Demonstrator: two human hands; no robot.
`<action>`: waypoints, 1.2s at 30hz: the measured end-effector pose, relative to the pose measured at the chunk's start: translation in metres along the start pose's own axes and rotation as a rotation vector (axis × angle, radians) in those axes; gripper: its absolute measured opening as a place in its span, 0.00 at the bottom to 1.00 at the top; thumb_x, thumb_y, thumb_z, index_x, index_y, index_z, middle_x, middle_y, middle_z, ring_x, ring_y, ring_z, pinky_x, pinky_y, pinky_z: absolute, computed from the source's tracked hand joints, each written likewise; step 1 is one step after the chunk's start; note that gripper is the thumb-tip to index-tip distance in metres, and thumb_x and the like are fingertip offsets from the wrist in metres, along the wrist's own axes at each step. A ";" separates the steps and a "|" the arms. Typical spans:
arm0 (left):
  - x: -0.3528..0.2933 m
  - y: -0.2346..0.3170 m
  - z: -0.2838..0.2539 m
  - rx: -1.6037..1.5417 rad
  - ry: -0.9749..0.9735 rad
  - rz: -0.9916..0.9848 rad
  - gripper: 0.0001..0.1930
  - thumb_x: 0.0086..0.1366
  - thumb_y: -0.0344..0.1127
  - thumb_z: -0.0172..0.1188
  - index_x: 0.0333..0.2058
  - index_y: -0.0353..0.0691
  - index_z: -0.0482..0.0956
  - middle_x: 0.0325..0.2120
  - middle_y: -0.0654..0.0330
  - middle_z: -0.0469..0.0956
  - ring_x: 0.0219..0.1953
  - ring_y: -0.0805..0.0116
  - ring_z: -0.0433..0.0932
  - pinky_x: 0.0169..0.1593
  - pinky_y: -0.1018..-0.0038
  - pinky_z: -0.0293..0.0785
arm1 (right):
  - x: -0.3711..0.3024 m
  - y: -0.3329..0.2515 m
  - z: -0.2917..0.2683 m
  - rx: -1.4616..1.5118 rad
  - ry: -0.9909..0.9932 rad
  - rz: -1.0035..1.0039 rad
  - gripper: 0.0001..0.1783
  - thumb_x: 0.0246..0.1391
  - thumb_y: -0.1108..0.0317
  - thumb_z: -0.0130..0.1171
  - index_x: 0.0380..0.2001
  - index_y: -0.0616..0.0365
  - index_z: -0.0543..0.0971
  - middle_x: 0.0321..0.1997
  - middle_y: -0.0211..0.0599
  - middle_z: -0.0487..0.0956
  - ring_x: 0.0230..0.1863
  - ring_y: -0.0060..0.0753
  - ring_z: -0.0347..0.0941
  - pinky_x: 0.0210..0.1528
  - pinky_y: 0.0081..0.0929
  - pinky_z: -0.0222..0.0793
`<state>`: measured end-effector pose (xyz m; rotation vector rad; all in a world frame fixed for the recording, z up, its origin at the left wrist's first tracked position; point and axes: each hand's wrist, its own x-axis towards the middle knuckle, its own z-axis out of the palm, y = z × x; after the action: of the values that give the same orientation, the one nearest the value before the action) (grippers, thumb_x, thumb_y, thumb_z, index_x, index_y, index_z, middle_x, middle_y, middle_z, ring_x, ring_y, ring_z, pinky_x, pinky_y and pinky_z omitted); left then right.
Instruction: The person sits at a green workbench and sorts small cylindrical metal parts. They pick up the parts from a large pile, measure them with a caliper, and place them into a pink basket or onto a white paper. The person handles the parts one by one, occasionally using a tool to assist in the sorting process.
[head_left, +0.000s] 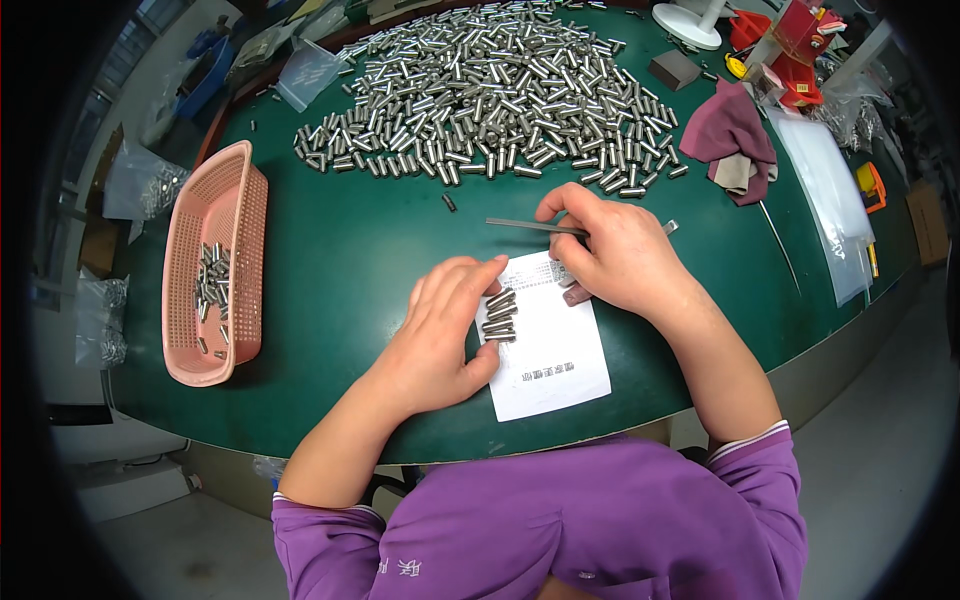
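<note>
A white printed sheet (548, 385) lies on the green tabletop in front of me, with a small row of short silver metal pins (500, 318) on its left part. My left hand (435, 335) rests beside these pins, its thumb and forefinger apart at the two ends of the row. Above the sheet's right side, my right hand (622, 252) is closed on a thin, straight grey metal tool (530, 225), which points left; its exact kind is unclear. A small reddish-brown piece (577, 295) shows below the right fingers, partly hidden.
A large heap of similar pins (490, 90) covers the far table; one dark pin (449, 203) lies apart. To the left stands a pink basket (255, 230) with some pins inside. On the right are a maroon cloth (722, 130), a thin rod (782, 250) and clear plastic bags (825, 210).
</note>
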<state>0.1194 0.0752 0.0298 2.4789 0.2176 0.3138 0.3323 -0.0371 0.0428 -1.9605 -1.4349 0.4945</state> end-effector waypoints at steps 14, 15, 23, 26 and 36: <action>0.002 -0.003 0.000 -0.001 0.025 0.000 0.40 0.47 0.25 0.62 0.63 0.35 0.62 0.47 0.53 0.71 0.58 0.51 0.67 0.65 0.57 0.58 | 0.000 0.000 0.000 0.000 0.013 -0.013 0.13 0.52 0.69 0.54 0.43 0.53 0.74 0.25 0.37 0.80 0.32 0.44 0.80 0.36 0.43 0.72; 0.002 -0.003 0.000 -0.002 0.026 0.000 0.40 0.47 0.25 0.62 0.63 0.35 0.62 0.47 0.53 0.71 0.58 0.51 0.67 0.65 0.57 0.58 | 0.000 0.000 0.000 0.000 0.022 -0.020 0.13 0.52 0.68 0.55 0.43 0.53 0.74 0.26 0.38 0.80 0.32 0.44 0.79 0.37 0.43 0.72; 0.003 -0.006 0.001 0.009 0.056 0.009 0.38 0.47 0.25 0.61 0.62 0.35 0.63 0.47 0.53 0.72 0.57 0.51 0.67 0.64 0.57 0.59 | 0.003 0.008 0.006 -0.213 0.182 -0.209 0.10 0.52 0.72 0.56 0.40 0.54 0.77 0.33 0.36 0.80 0.40 0.43 0.75 0.43 0.41 0.72; 0.004 -0.006 0.001 0.013 0.066 0.000 0.38 0.47 0.25 0.61 0.61 0.35 0.64 0.46 0.53 0.72 0.57 0.51 0.67 0.64 0.57 0.59 | 0.005 0.011 0.009 -0.243 0.199 -0.258 0.11 0.51 0.73 0.57 0.39 0.53 0.78 0.35 0.34 0.79 0.42 0.42 0.74 0.46 0.39 0.72; 0.004 -0.008 0.001 0.036 0.097 0.013 0.30 0.48 0.24 0.61 0.54 0.35 0.68 0.45 0.53 0.73 0.55 0.51 0.69 0.63 0.58 0.60 | 0.017 0.026 0.021 -0.237 0.241 -0.447 0.17 0.45 0.73 0.58 0.41 0.58 0.81 0.42 0.36 0.79 0.48 0.42 0.73 0.52 0.38 0.71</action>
<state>0.1230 0.0814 0.0249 2.5036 0.2490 0.4394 0.3428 -0.0198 0.0104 -1.7202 -1.7619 -0.1134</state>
